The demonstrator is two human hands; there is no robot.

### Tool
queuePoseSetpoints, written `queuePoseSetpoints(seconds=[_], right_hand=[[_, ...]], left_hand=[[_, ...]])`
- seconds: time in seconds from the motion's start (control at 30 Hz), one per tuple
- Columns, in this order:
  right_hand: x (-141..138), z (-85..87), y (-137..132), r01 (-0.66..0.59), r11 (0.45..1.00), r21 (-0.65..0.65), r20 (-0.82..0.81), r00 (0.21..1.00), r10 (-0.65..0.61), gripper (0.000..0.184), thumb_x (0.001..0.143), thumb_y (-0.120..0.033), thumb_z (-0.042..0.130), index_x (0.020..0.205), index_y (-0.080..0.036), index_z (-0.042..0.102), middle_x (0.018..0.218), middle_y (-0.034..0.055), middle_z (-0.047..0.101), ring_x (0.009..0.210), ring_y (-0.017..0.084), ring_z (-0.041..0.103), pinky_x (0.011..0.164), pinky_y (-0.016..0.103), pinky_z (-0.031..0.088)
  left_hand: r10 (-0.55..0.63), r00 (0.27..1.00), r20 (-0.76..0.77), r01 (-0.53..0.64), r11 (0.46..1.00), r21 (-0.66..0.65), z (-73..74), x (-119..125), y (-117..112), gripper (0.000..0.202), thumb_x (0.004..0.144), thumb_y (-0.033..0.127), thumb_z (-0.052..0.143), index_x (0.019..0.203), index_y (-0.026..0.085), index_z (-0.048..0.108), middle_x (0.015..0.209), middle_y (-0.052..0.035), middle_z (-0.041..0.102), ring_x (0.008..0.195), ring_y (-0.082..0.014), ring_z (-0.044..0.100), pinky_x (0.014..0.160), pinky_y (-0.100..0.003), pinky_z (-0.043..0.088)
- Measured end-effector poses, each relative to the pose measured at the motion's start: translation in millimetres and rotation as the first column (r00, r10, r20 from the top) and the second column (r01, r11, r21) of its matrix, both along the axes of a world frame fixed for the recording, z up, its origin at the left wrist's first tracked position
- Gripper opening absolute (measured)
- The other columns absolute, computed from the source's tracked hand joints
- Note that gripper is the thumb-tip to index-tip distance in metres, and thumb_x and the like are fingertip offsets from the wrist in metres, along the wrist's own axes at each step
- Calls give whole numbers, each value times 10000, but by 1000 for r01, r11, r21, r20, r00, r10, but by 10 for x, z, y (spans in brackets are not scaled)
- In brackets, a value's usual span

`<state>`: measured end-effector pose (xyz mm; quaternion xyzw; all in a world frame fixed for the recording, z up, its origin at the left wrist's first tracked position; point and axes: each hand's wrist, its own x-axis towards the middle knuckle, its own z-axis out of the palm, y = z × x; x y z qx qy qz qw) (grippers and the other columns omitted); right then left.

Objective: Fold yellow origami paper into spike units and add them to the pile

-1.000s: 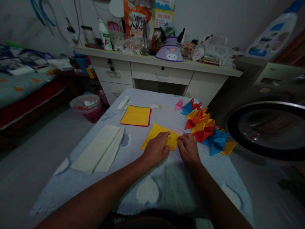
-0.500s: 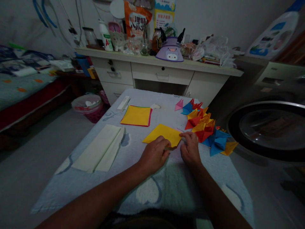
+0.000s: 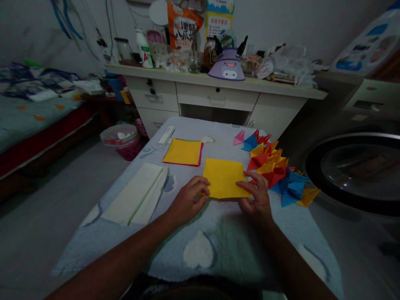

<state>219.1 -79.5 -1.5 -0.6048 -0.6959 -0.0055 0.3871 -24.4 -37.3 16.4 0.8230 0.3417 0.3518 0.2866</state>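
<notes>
A square sheet of yellow origami paper (image 3: 226,177) is held slightly tilted above the cloth-covered table. My left hand (image 3: 191,199) pinches its left edge near the lower corner, the thumb below. My right hand (image 3: 255,193) grips the lower right corner, with fingers on top and the thumb under the sheet. Beyond it lies a stack of coloured paper squares (image 3: 183,151), yellow on top with red and green edges showing. To the right sits a pile of folded paper cranes (image 3: 271,164) in red, yellow, orange, blue and pink.
A folded pale cloth or paper (image 3: 136,193) lies on the table's left, with a small white box (image 3: 166,136) behind it. A cluttered white cabinet (image 3: 218,98) stands beyond the table. A washing machine (image 3: 359,166) is at the right, and a pink bin (image 3: 123,143) is on the floor at the left.
The yellow sheet has turned from a diamond position to a square-on one facing me. My left hand has shifted to its left edge; my right hand now holds the lower right corner.
</notes>
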Motion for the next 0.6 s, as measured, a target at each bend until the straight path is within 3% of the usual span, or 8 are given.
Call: queuePoseSetpoints(seconds=[0.17, 0.43, 0.6], right_hand=[[18, 3, 25, -105, 994, -34, 133, 985, 109, 270, 704, -200, 549, 936, -234, 684, 1289, 84, 554, 1275, 323, 388, 1017, 531, 335], [-1, -90, 50, -246, 950, -189, 294, 909, 294, 380, 773, -255, 537, 1132, -245, 662, 1364, 47, 559, 1360, 298, 323, 1090, 533, 213], [0, -103, 71, -323, 917, -235, 290, 877, 383, 335, 811, -261, 527, 1110, -242, 677, 1310, 55, 611, 1321, 294, 392, 1074, 524, 228]], left_hand=[[-27, 1000, 14, 27, 1000, -13, -59, -53, 20, 126, 809, 76, 498, 818, 193, 543, 1105, -69, 569, 1069, -173, 560, 921, -330, 454], [-38, 997, -63, 33, 997, -75, -98, -89, 72, 143, 790, 56, 506, 795, 191, 553, 1130, -69, 569, 1058, -170, 575, 879, -301, 478], [24, 986, -167, -23, 1000, 7, -148, -99, 68, 148, 792, 52, 521, 828, 187, 572, 1165, -79, 555, 1078, -185, 557, 909, -320, 471]])
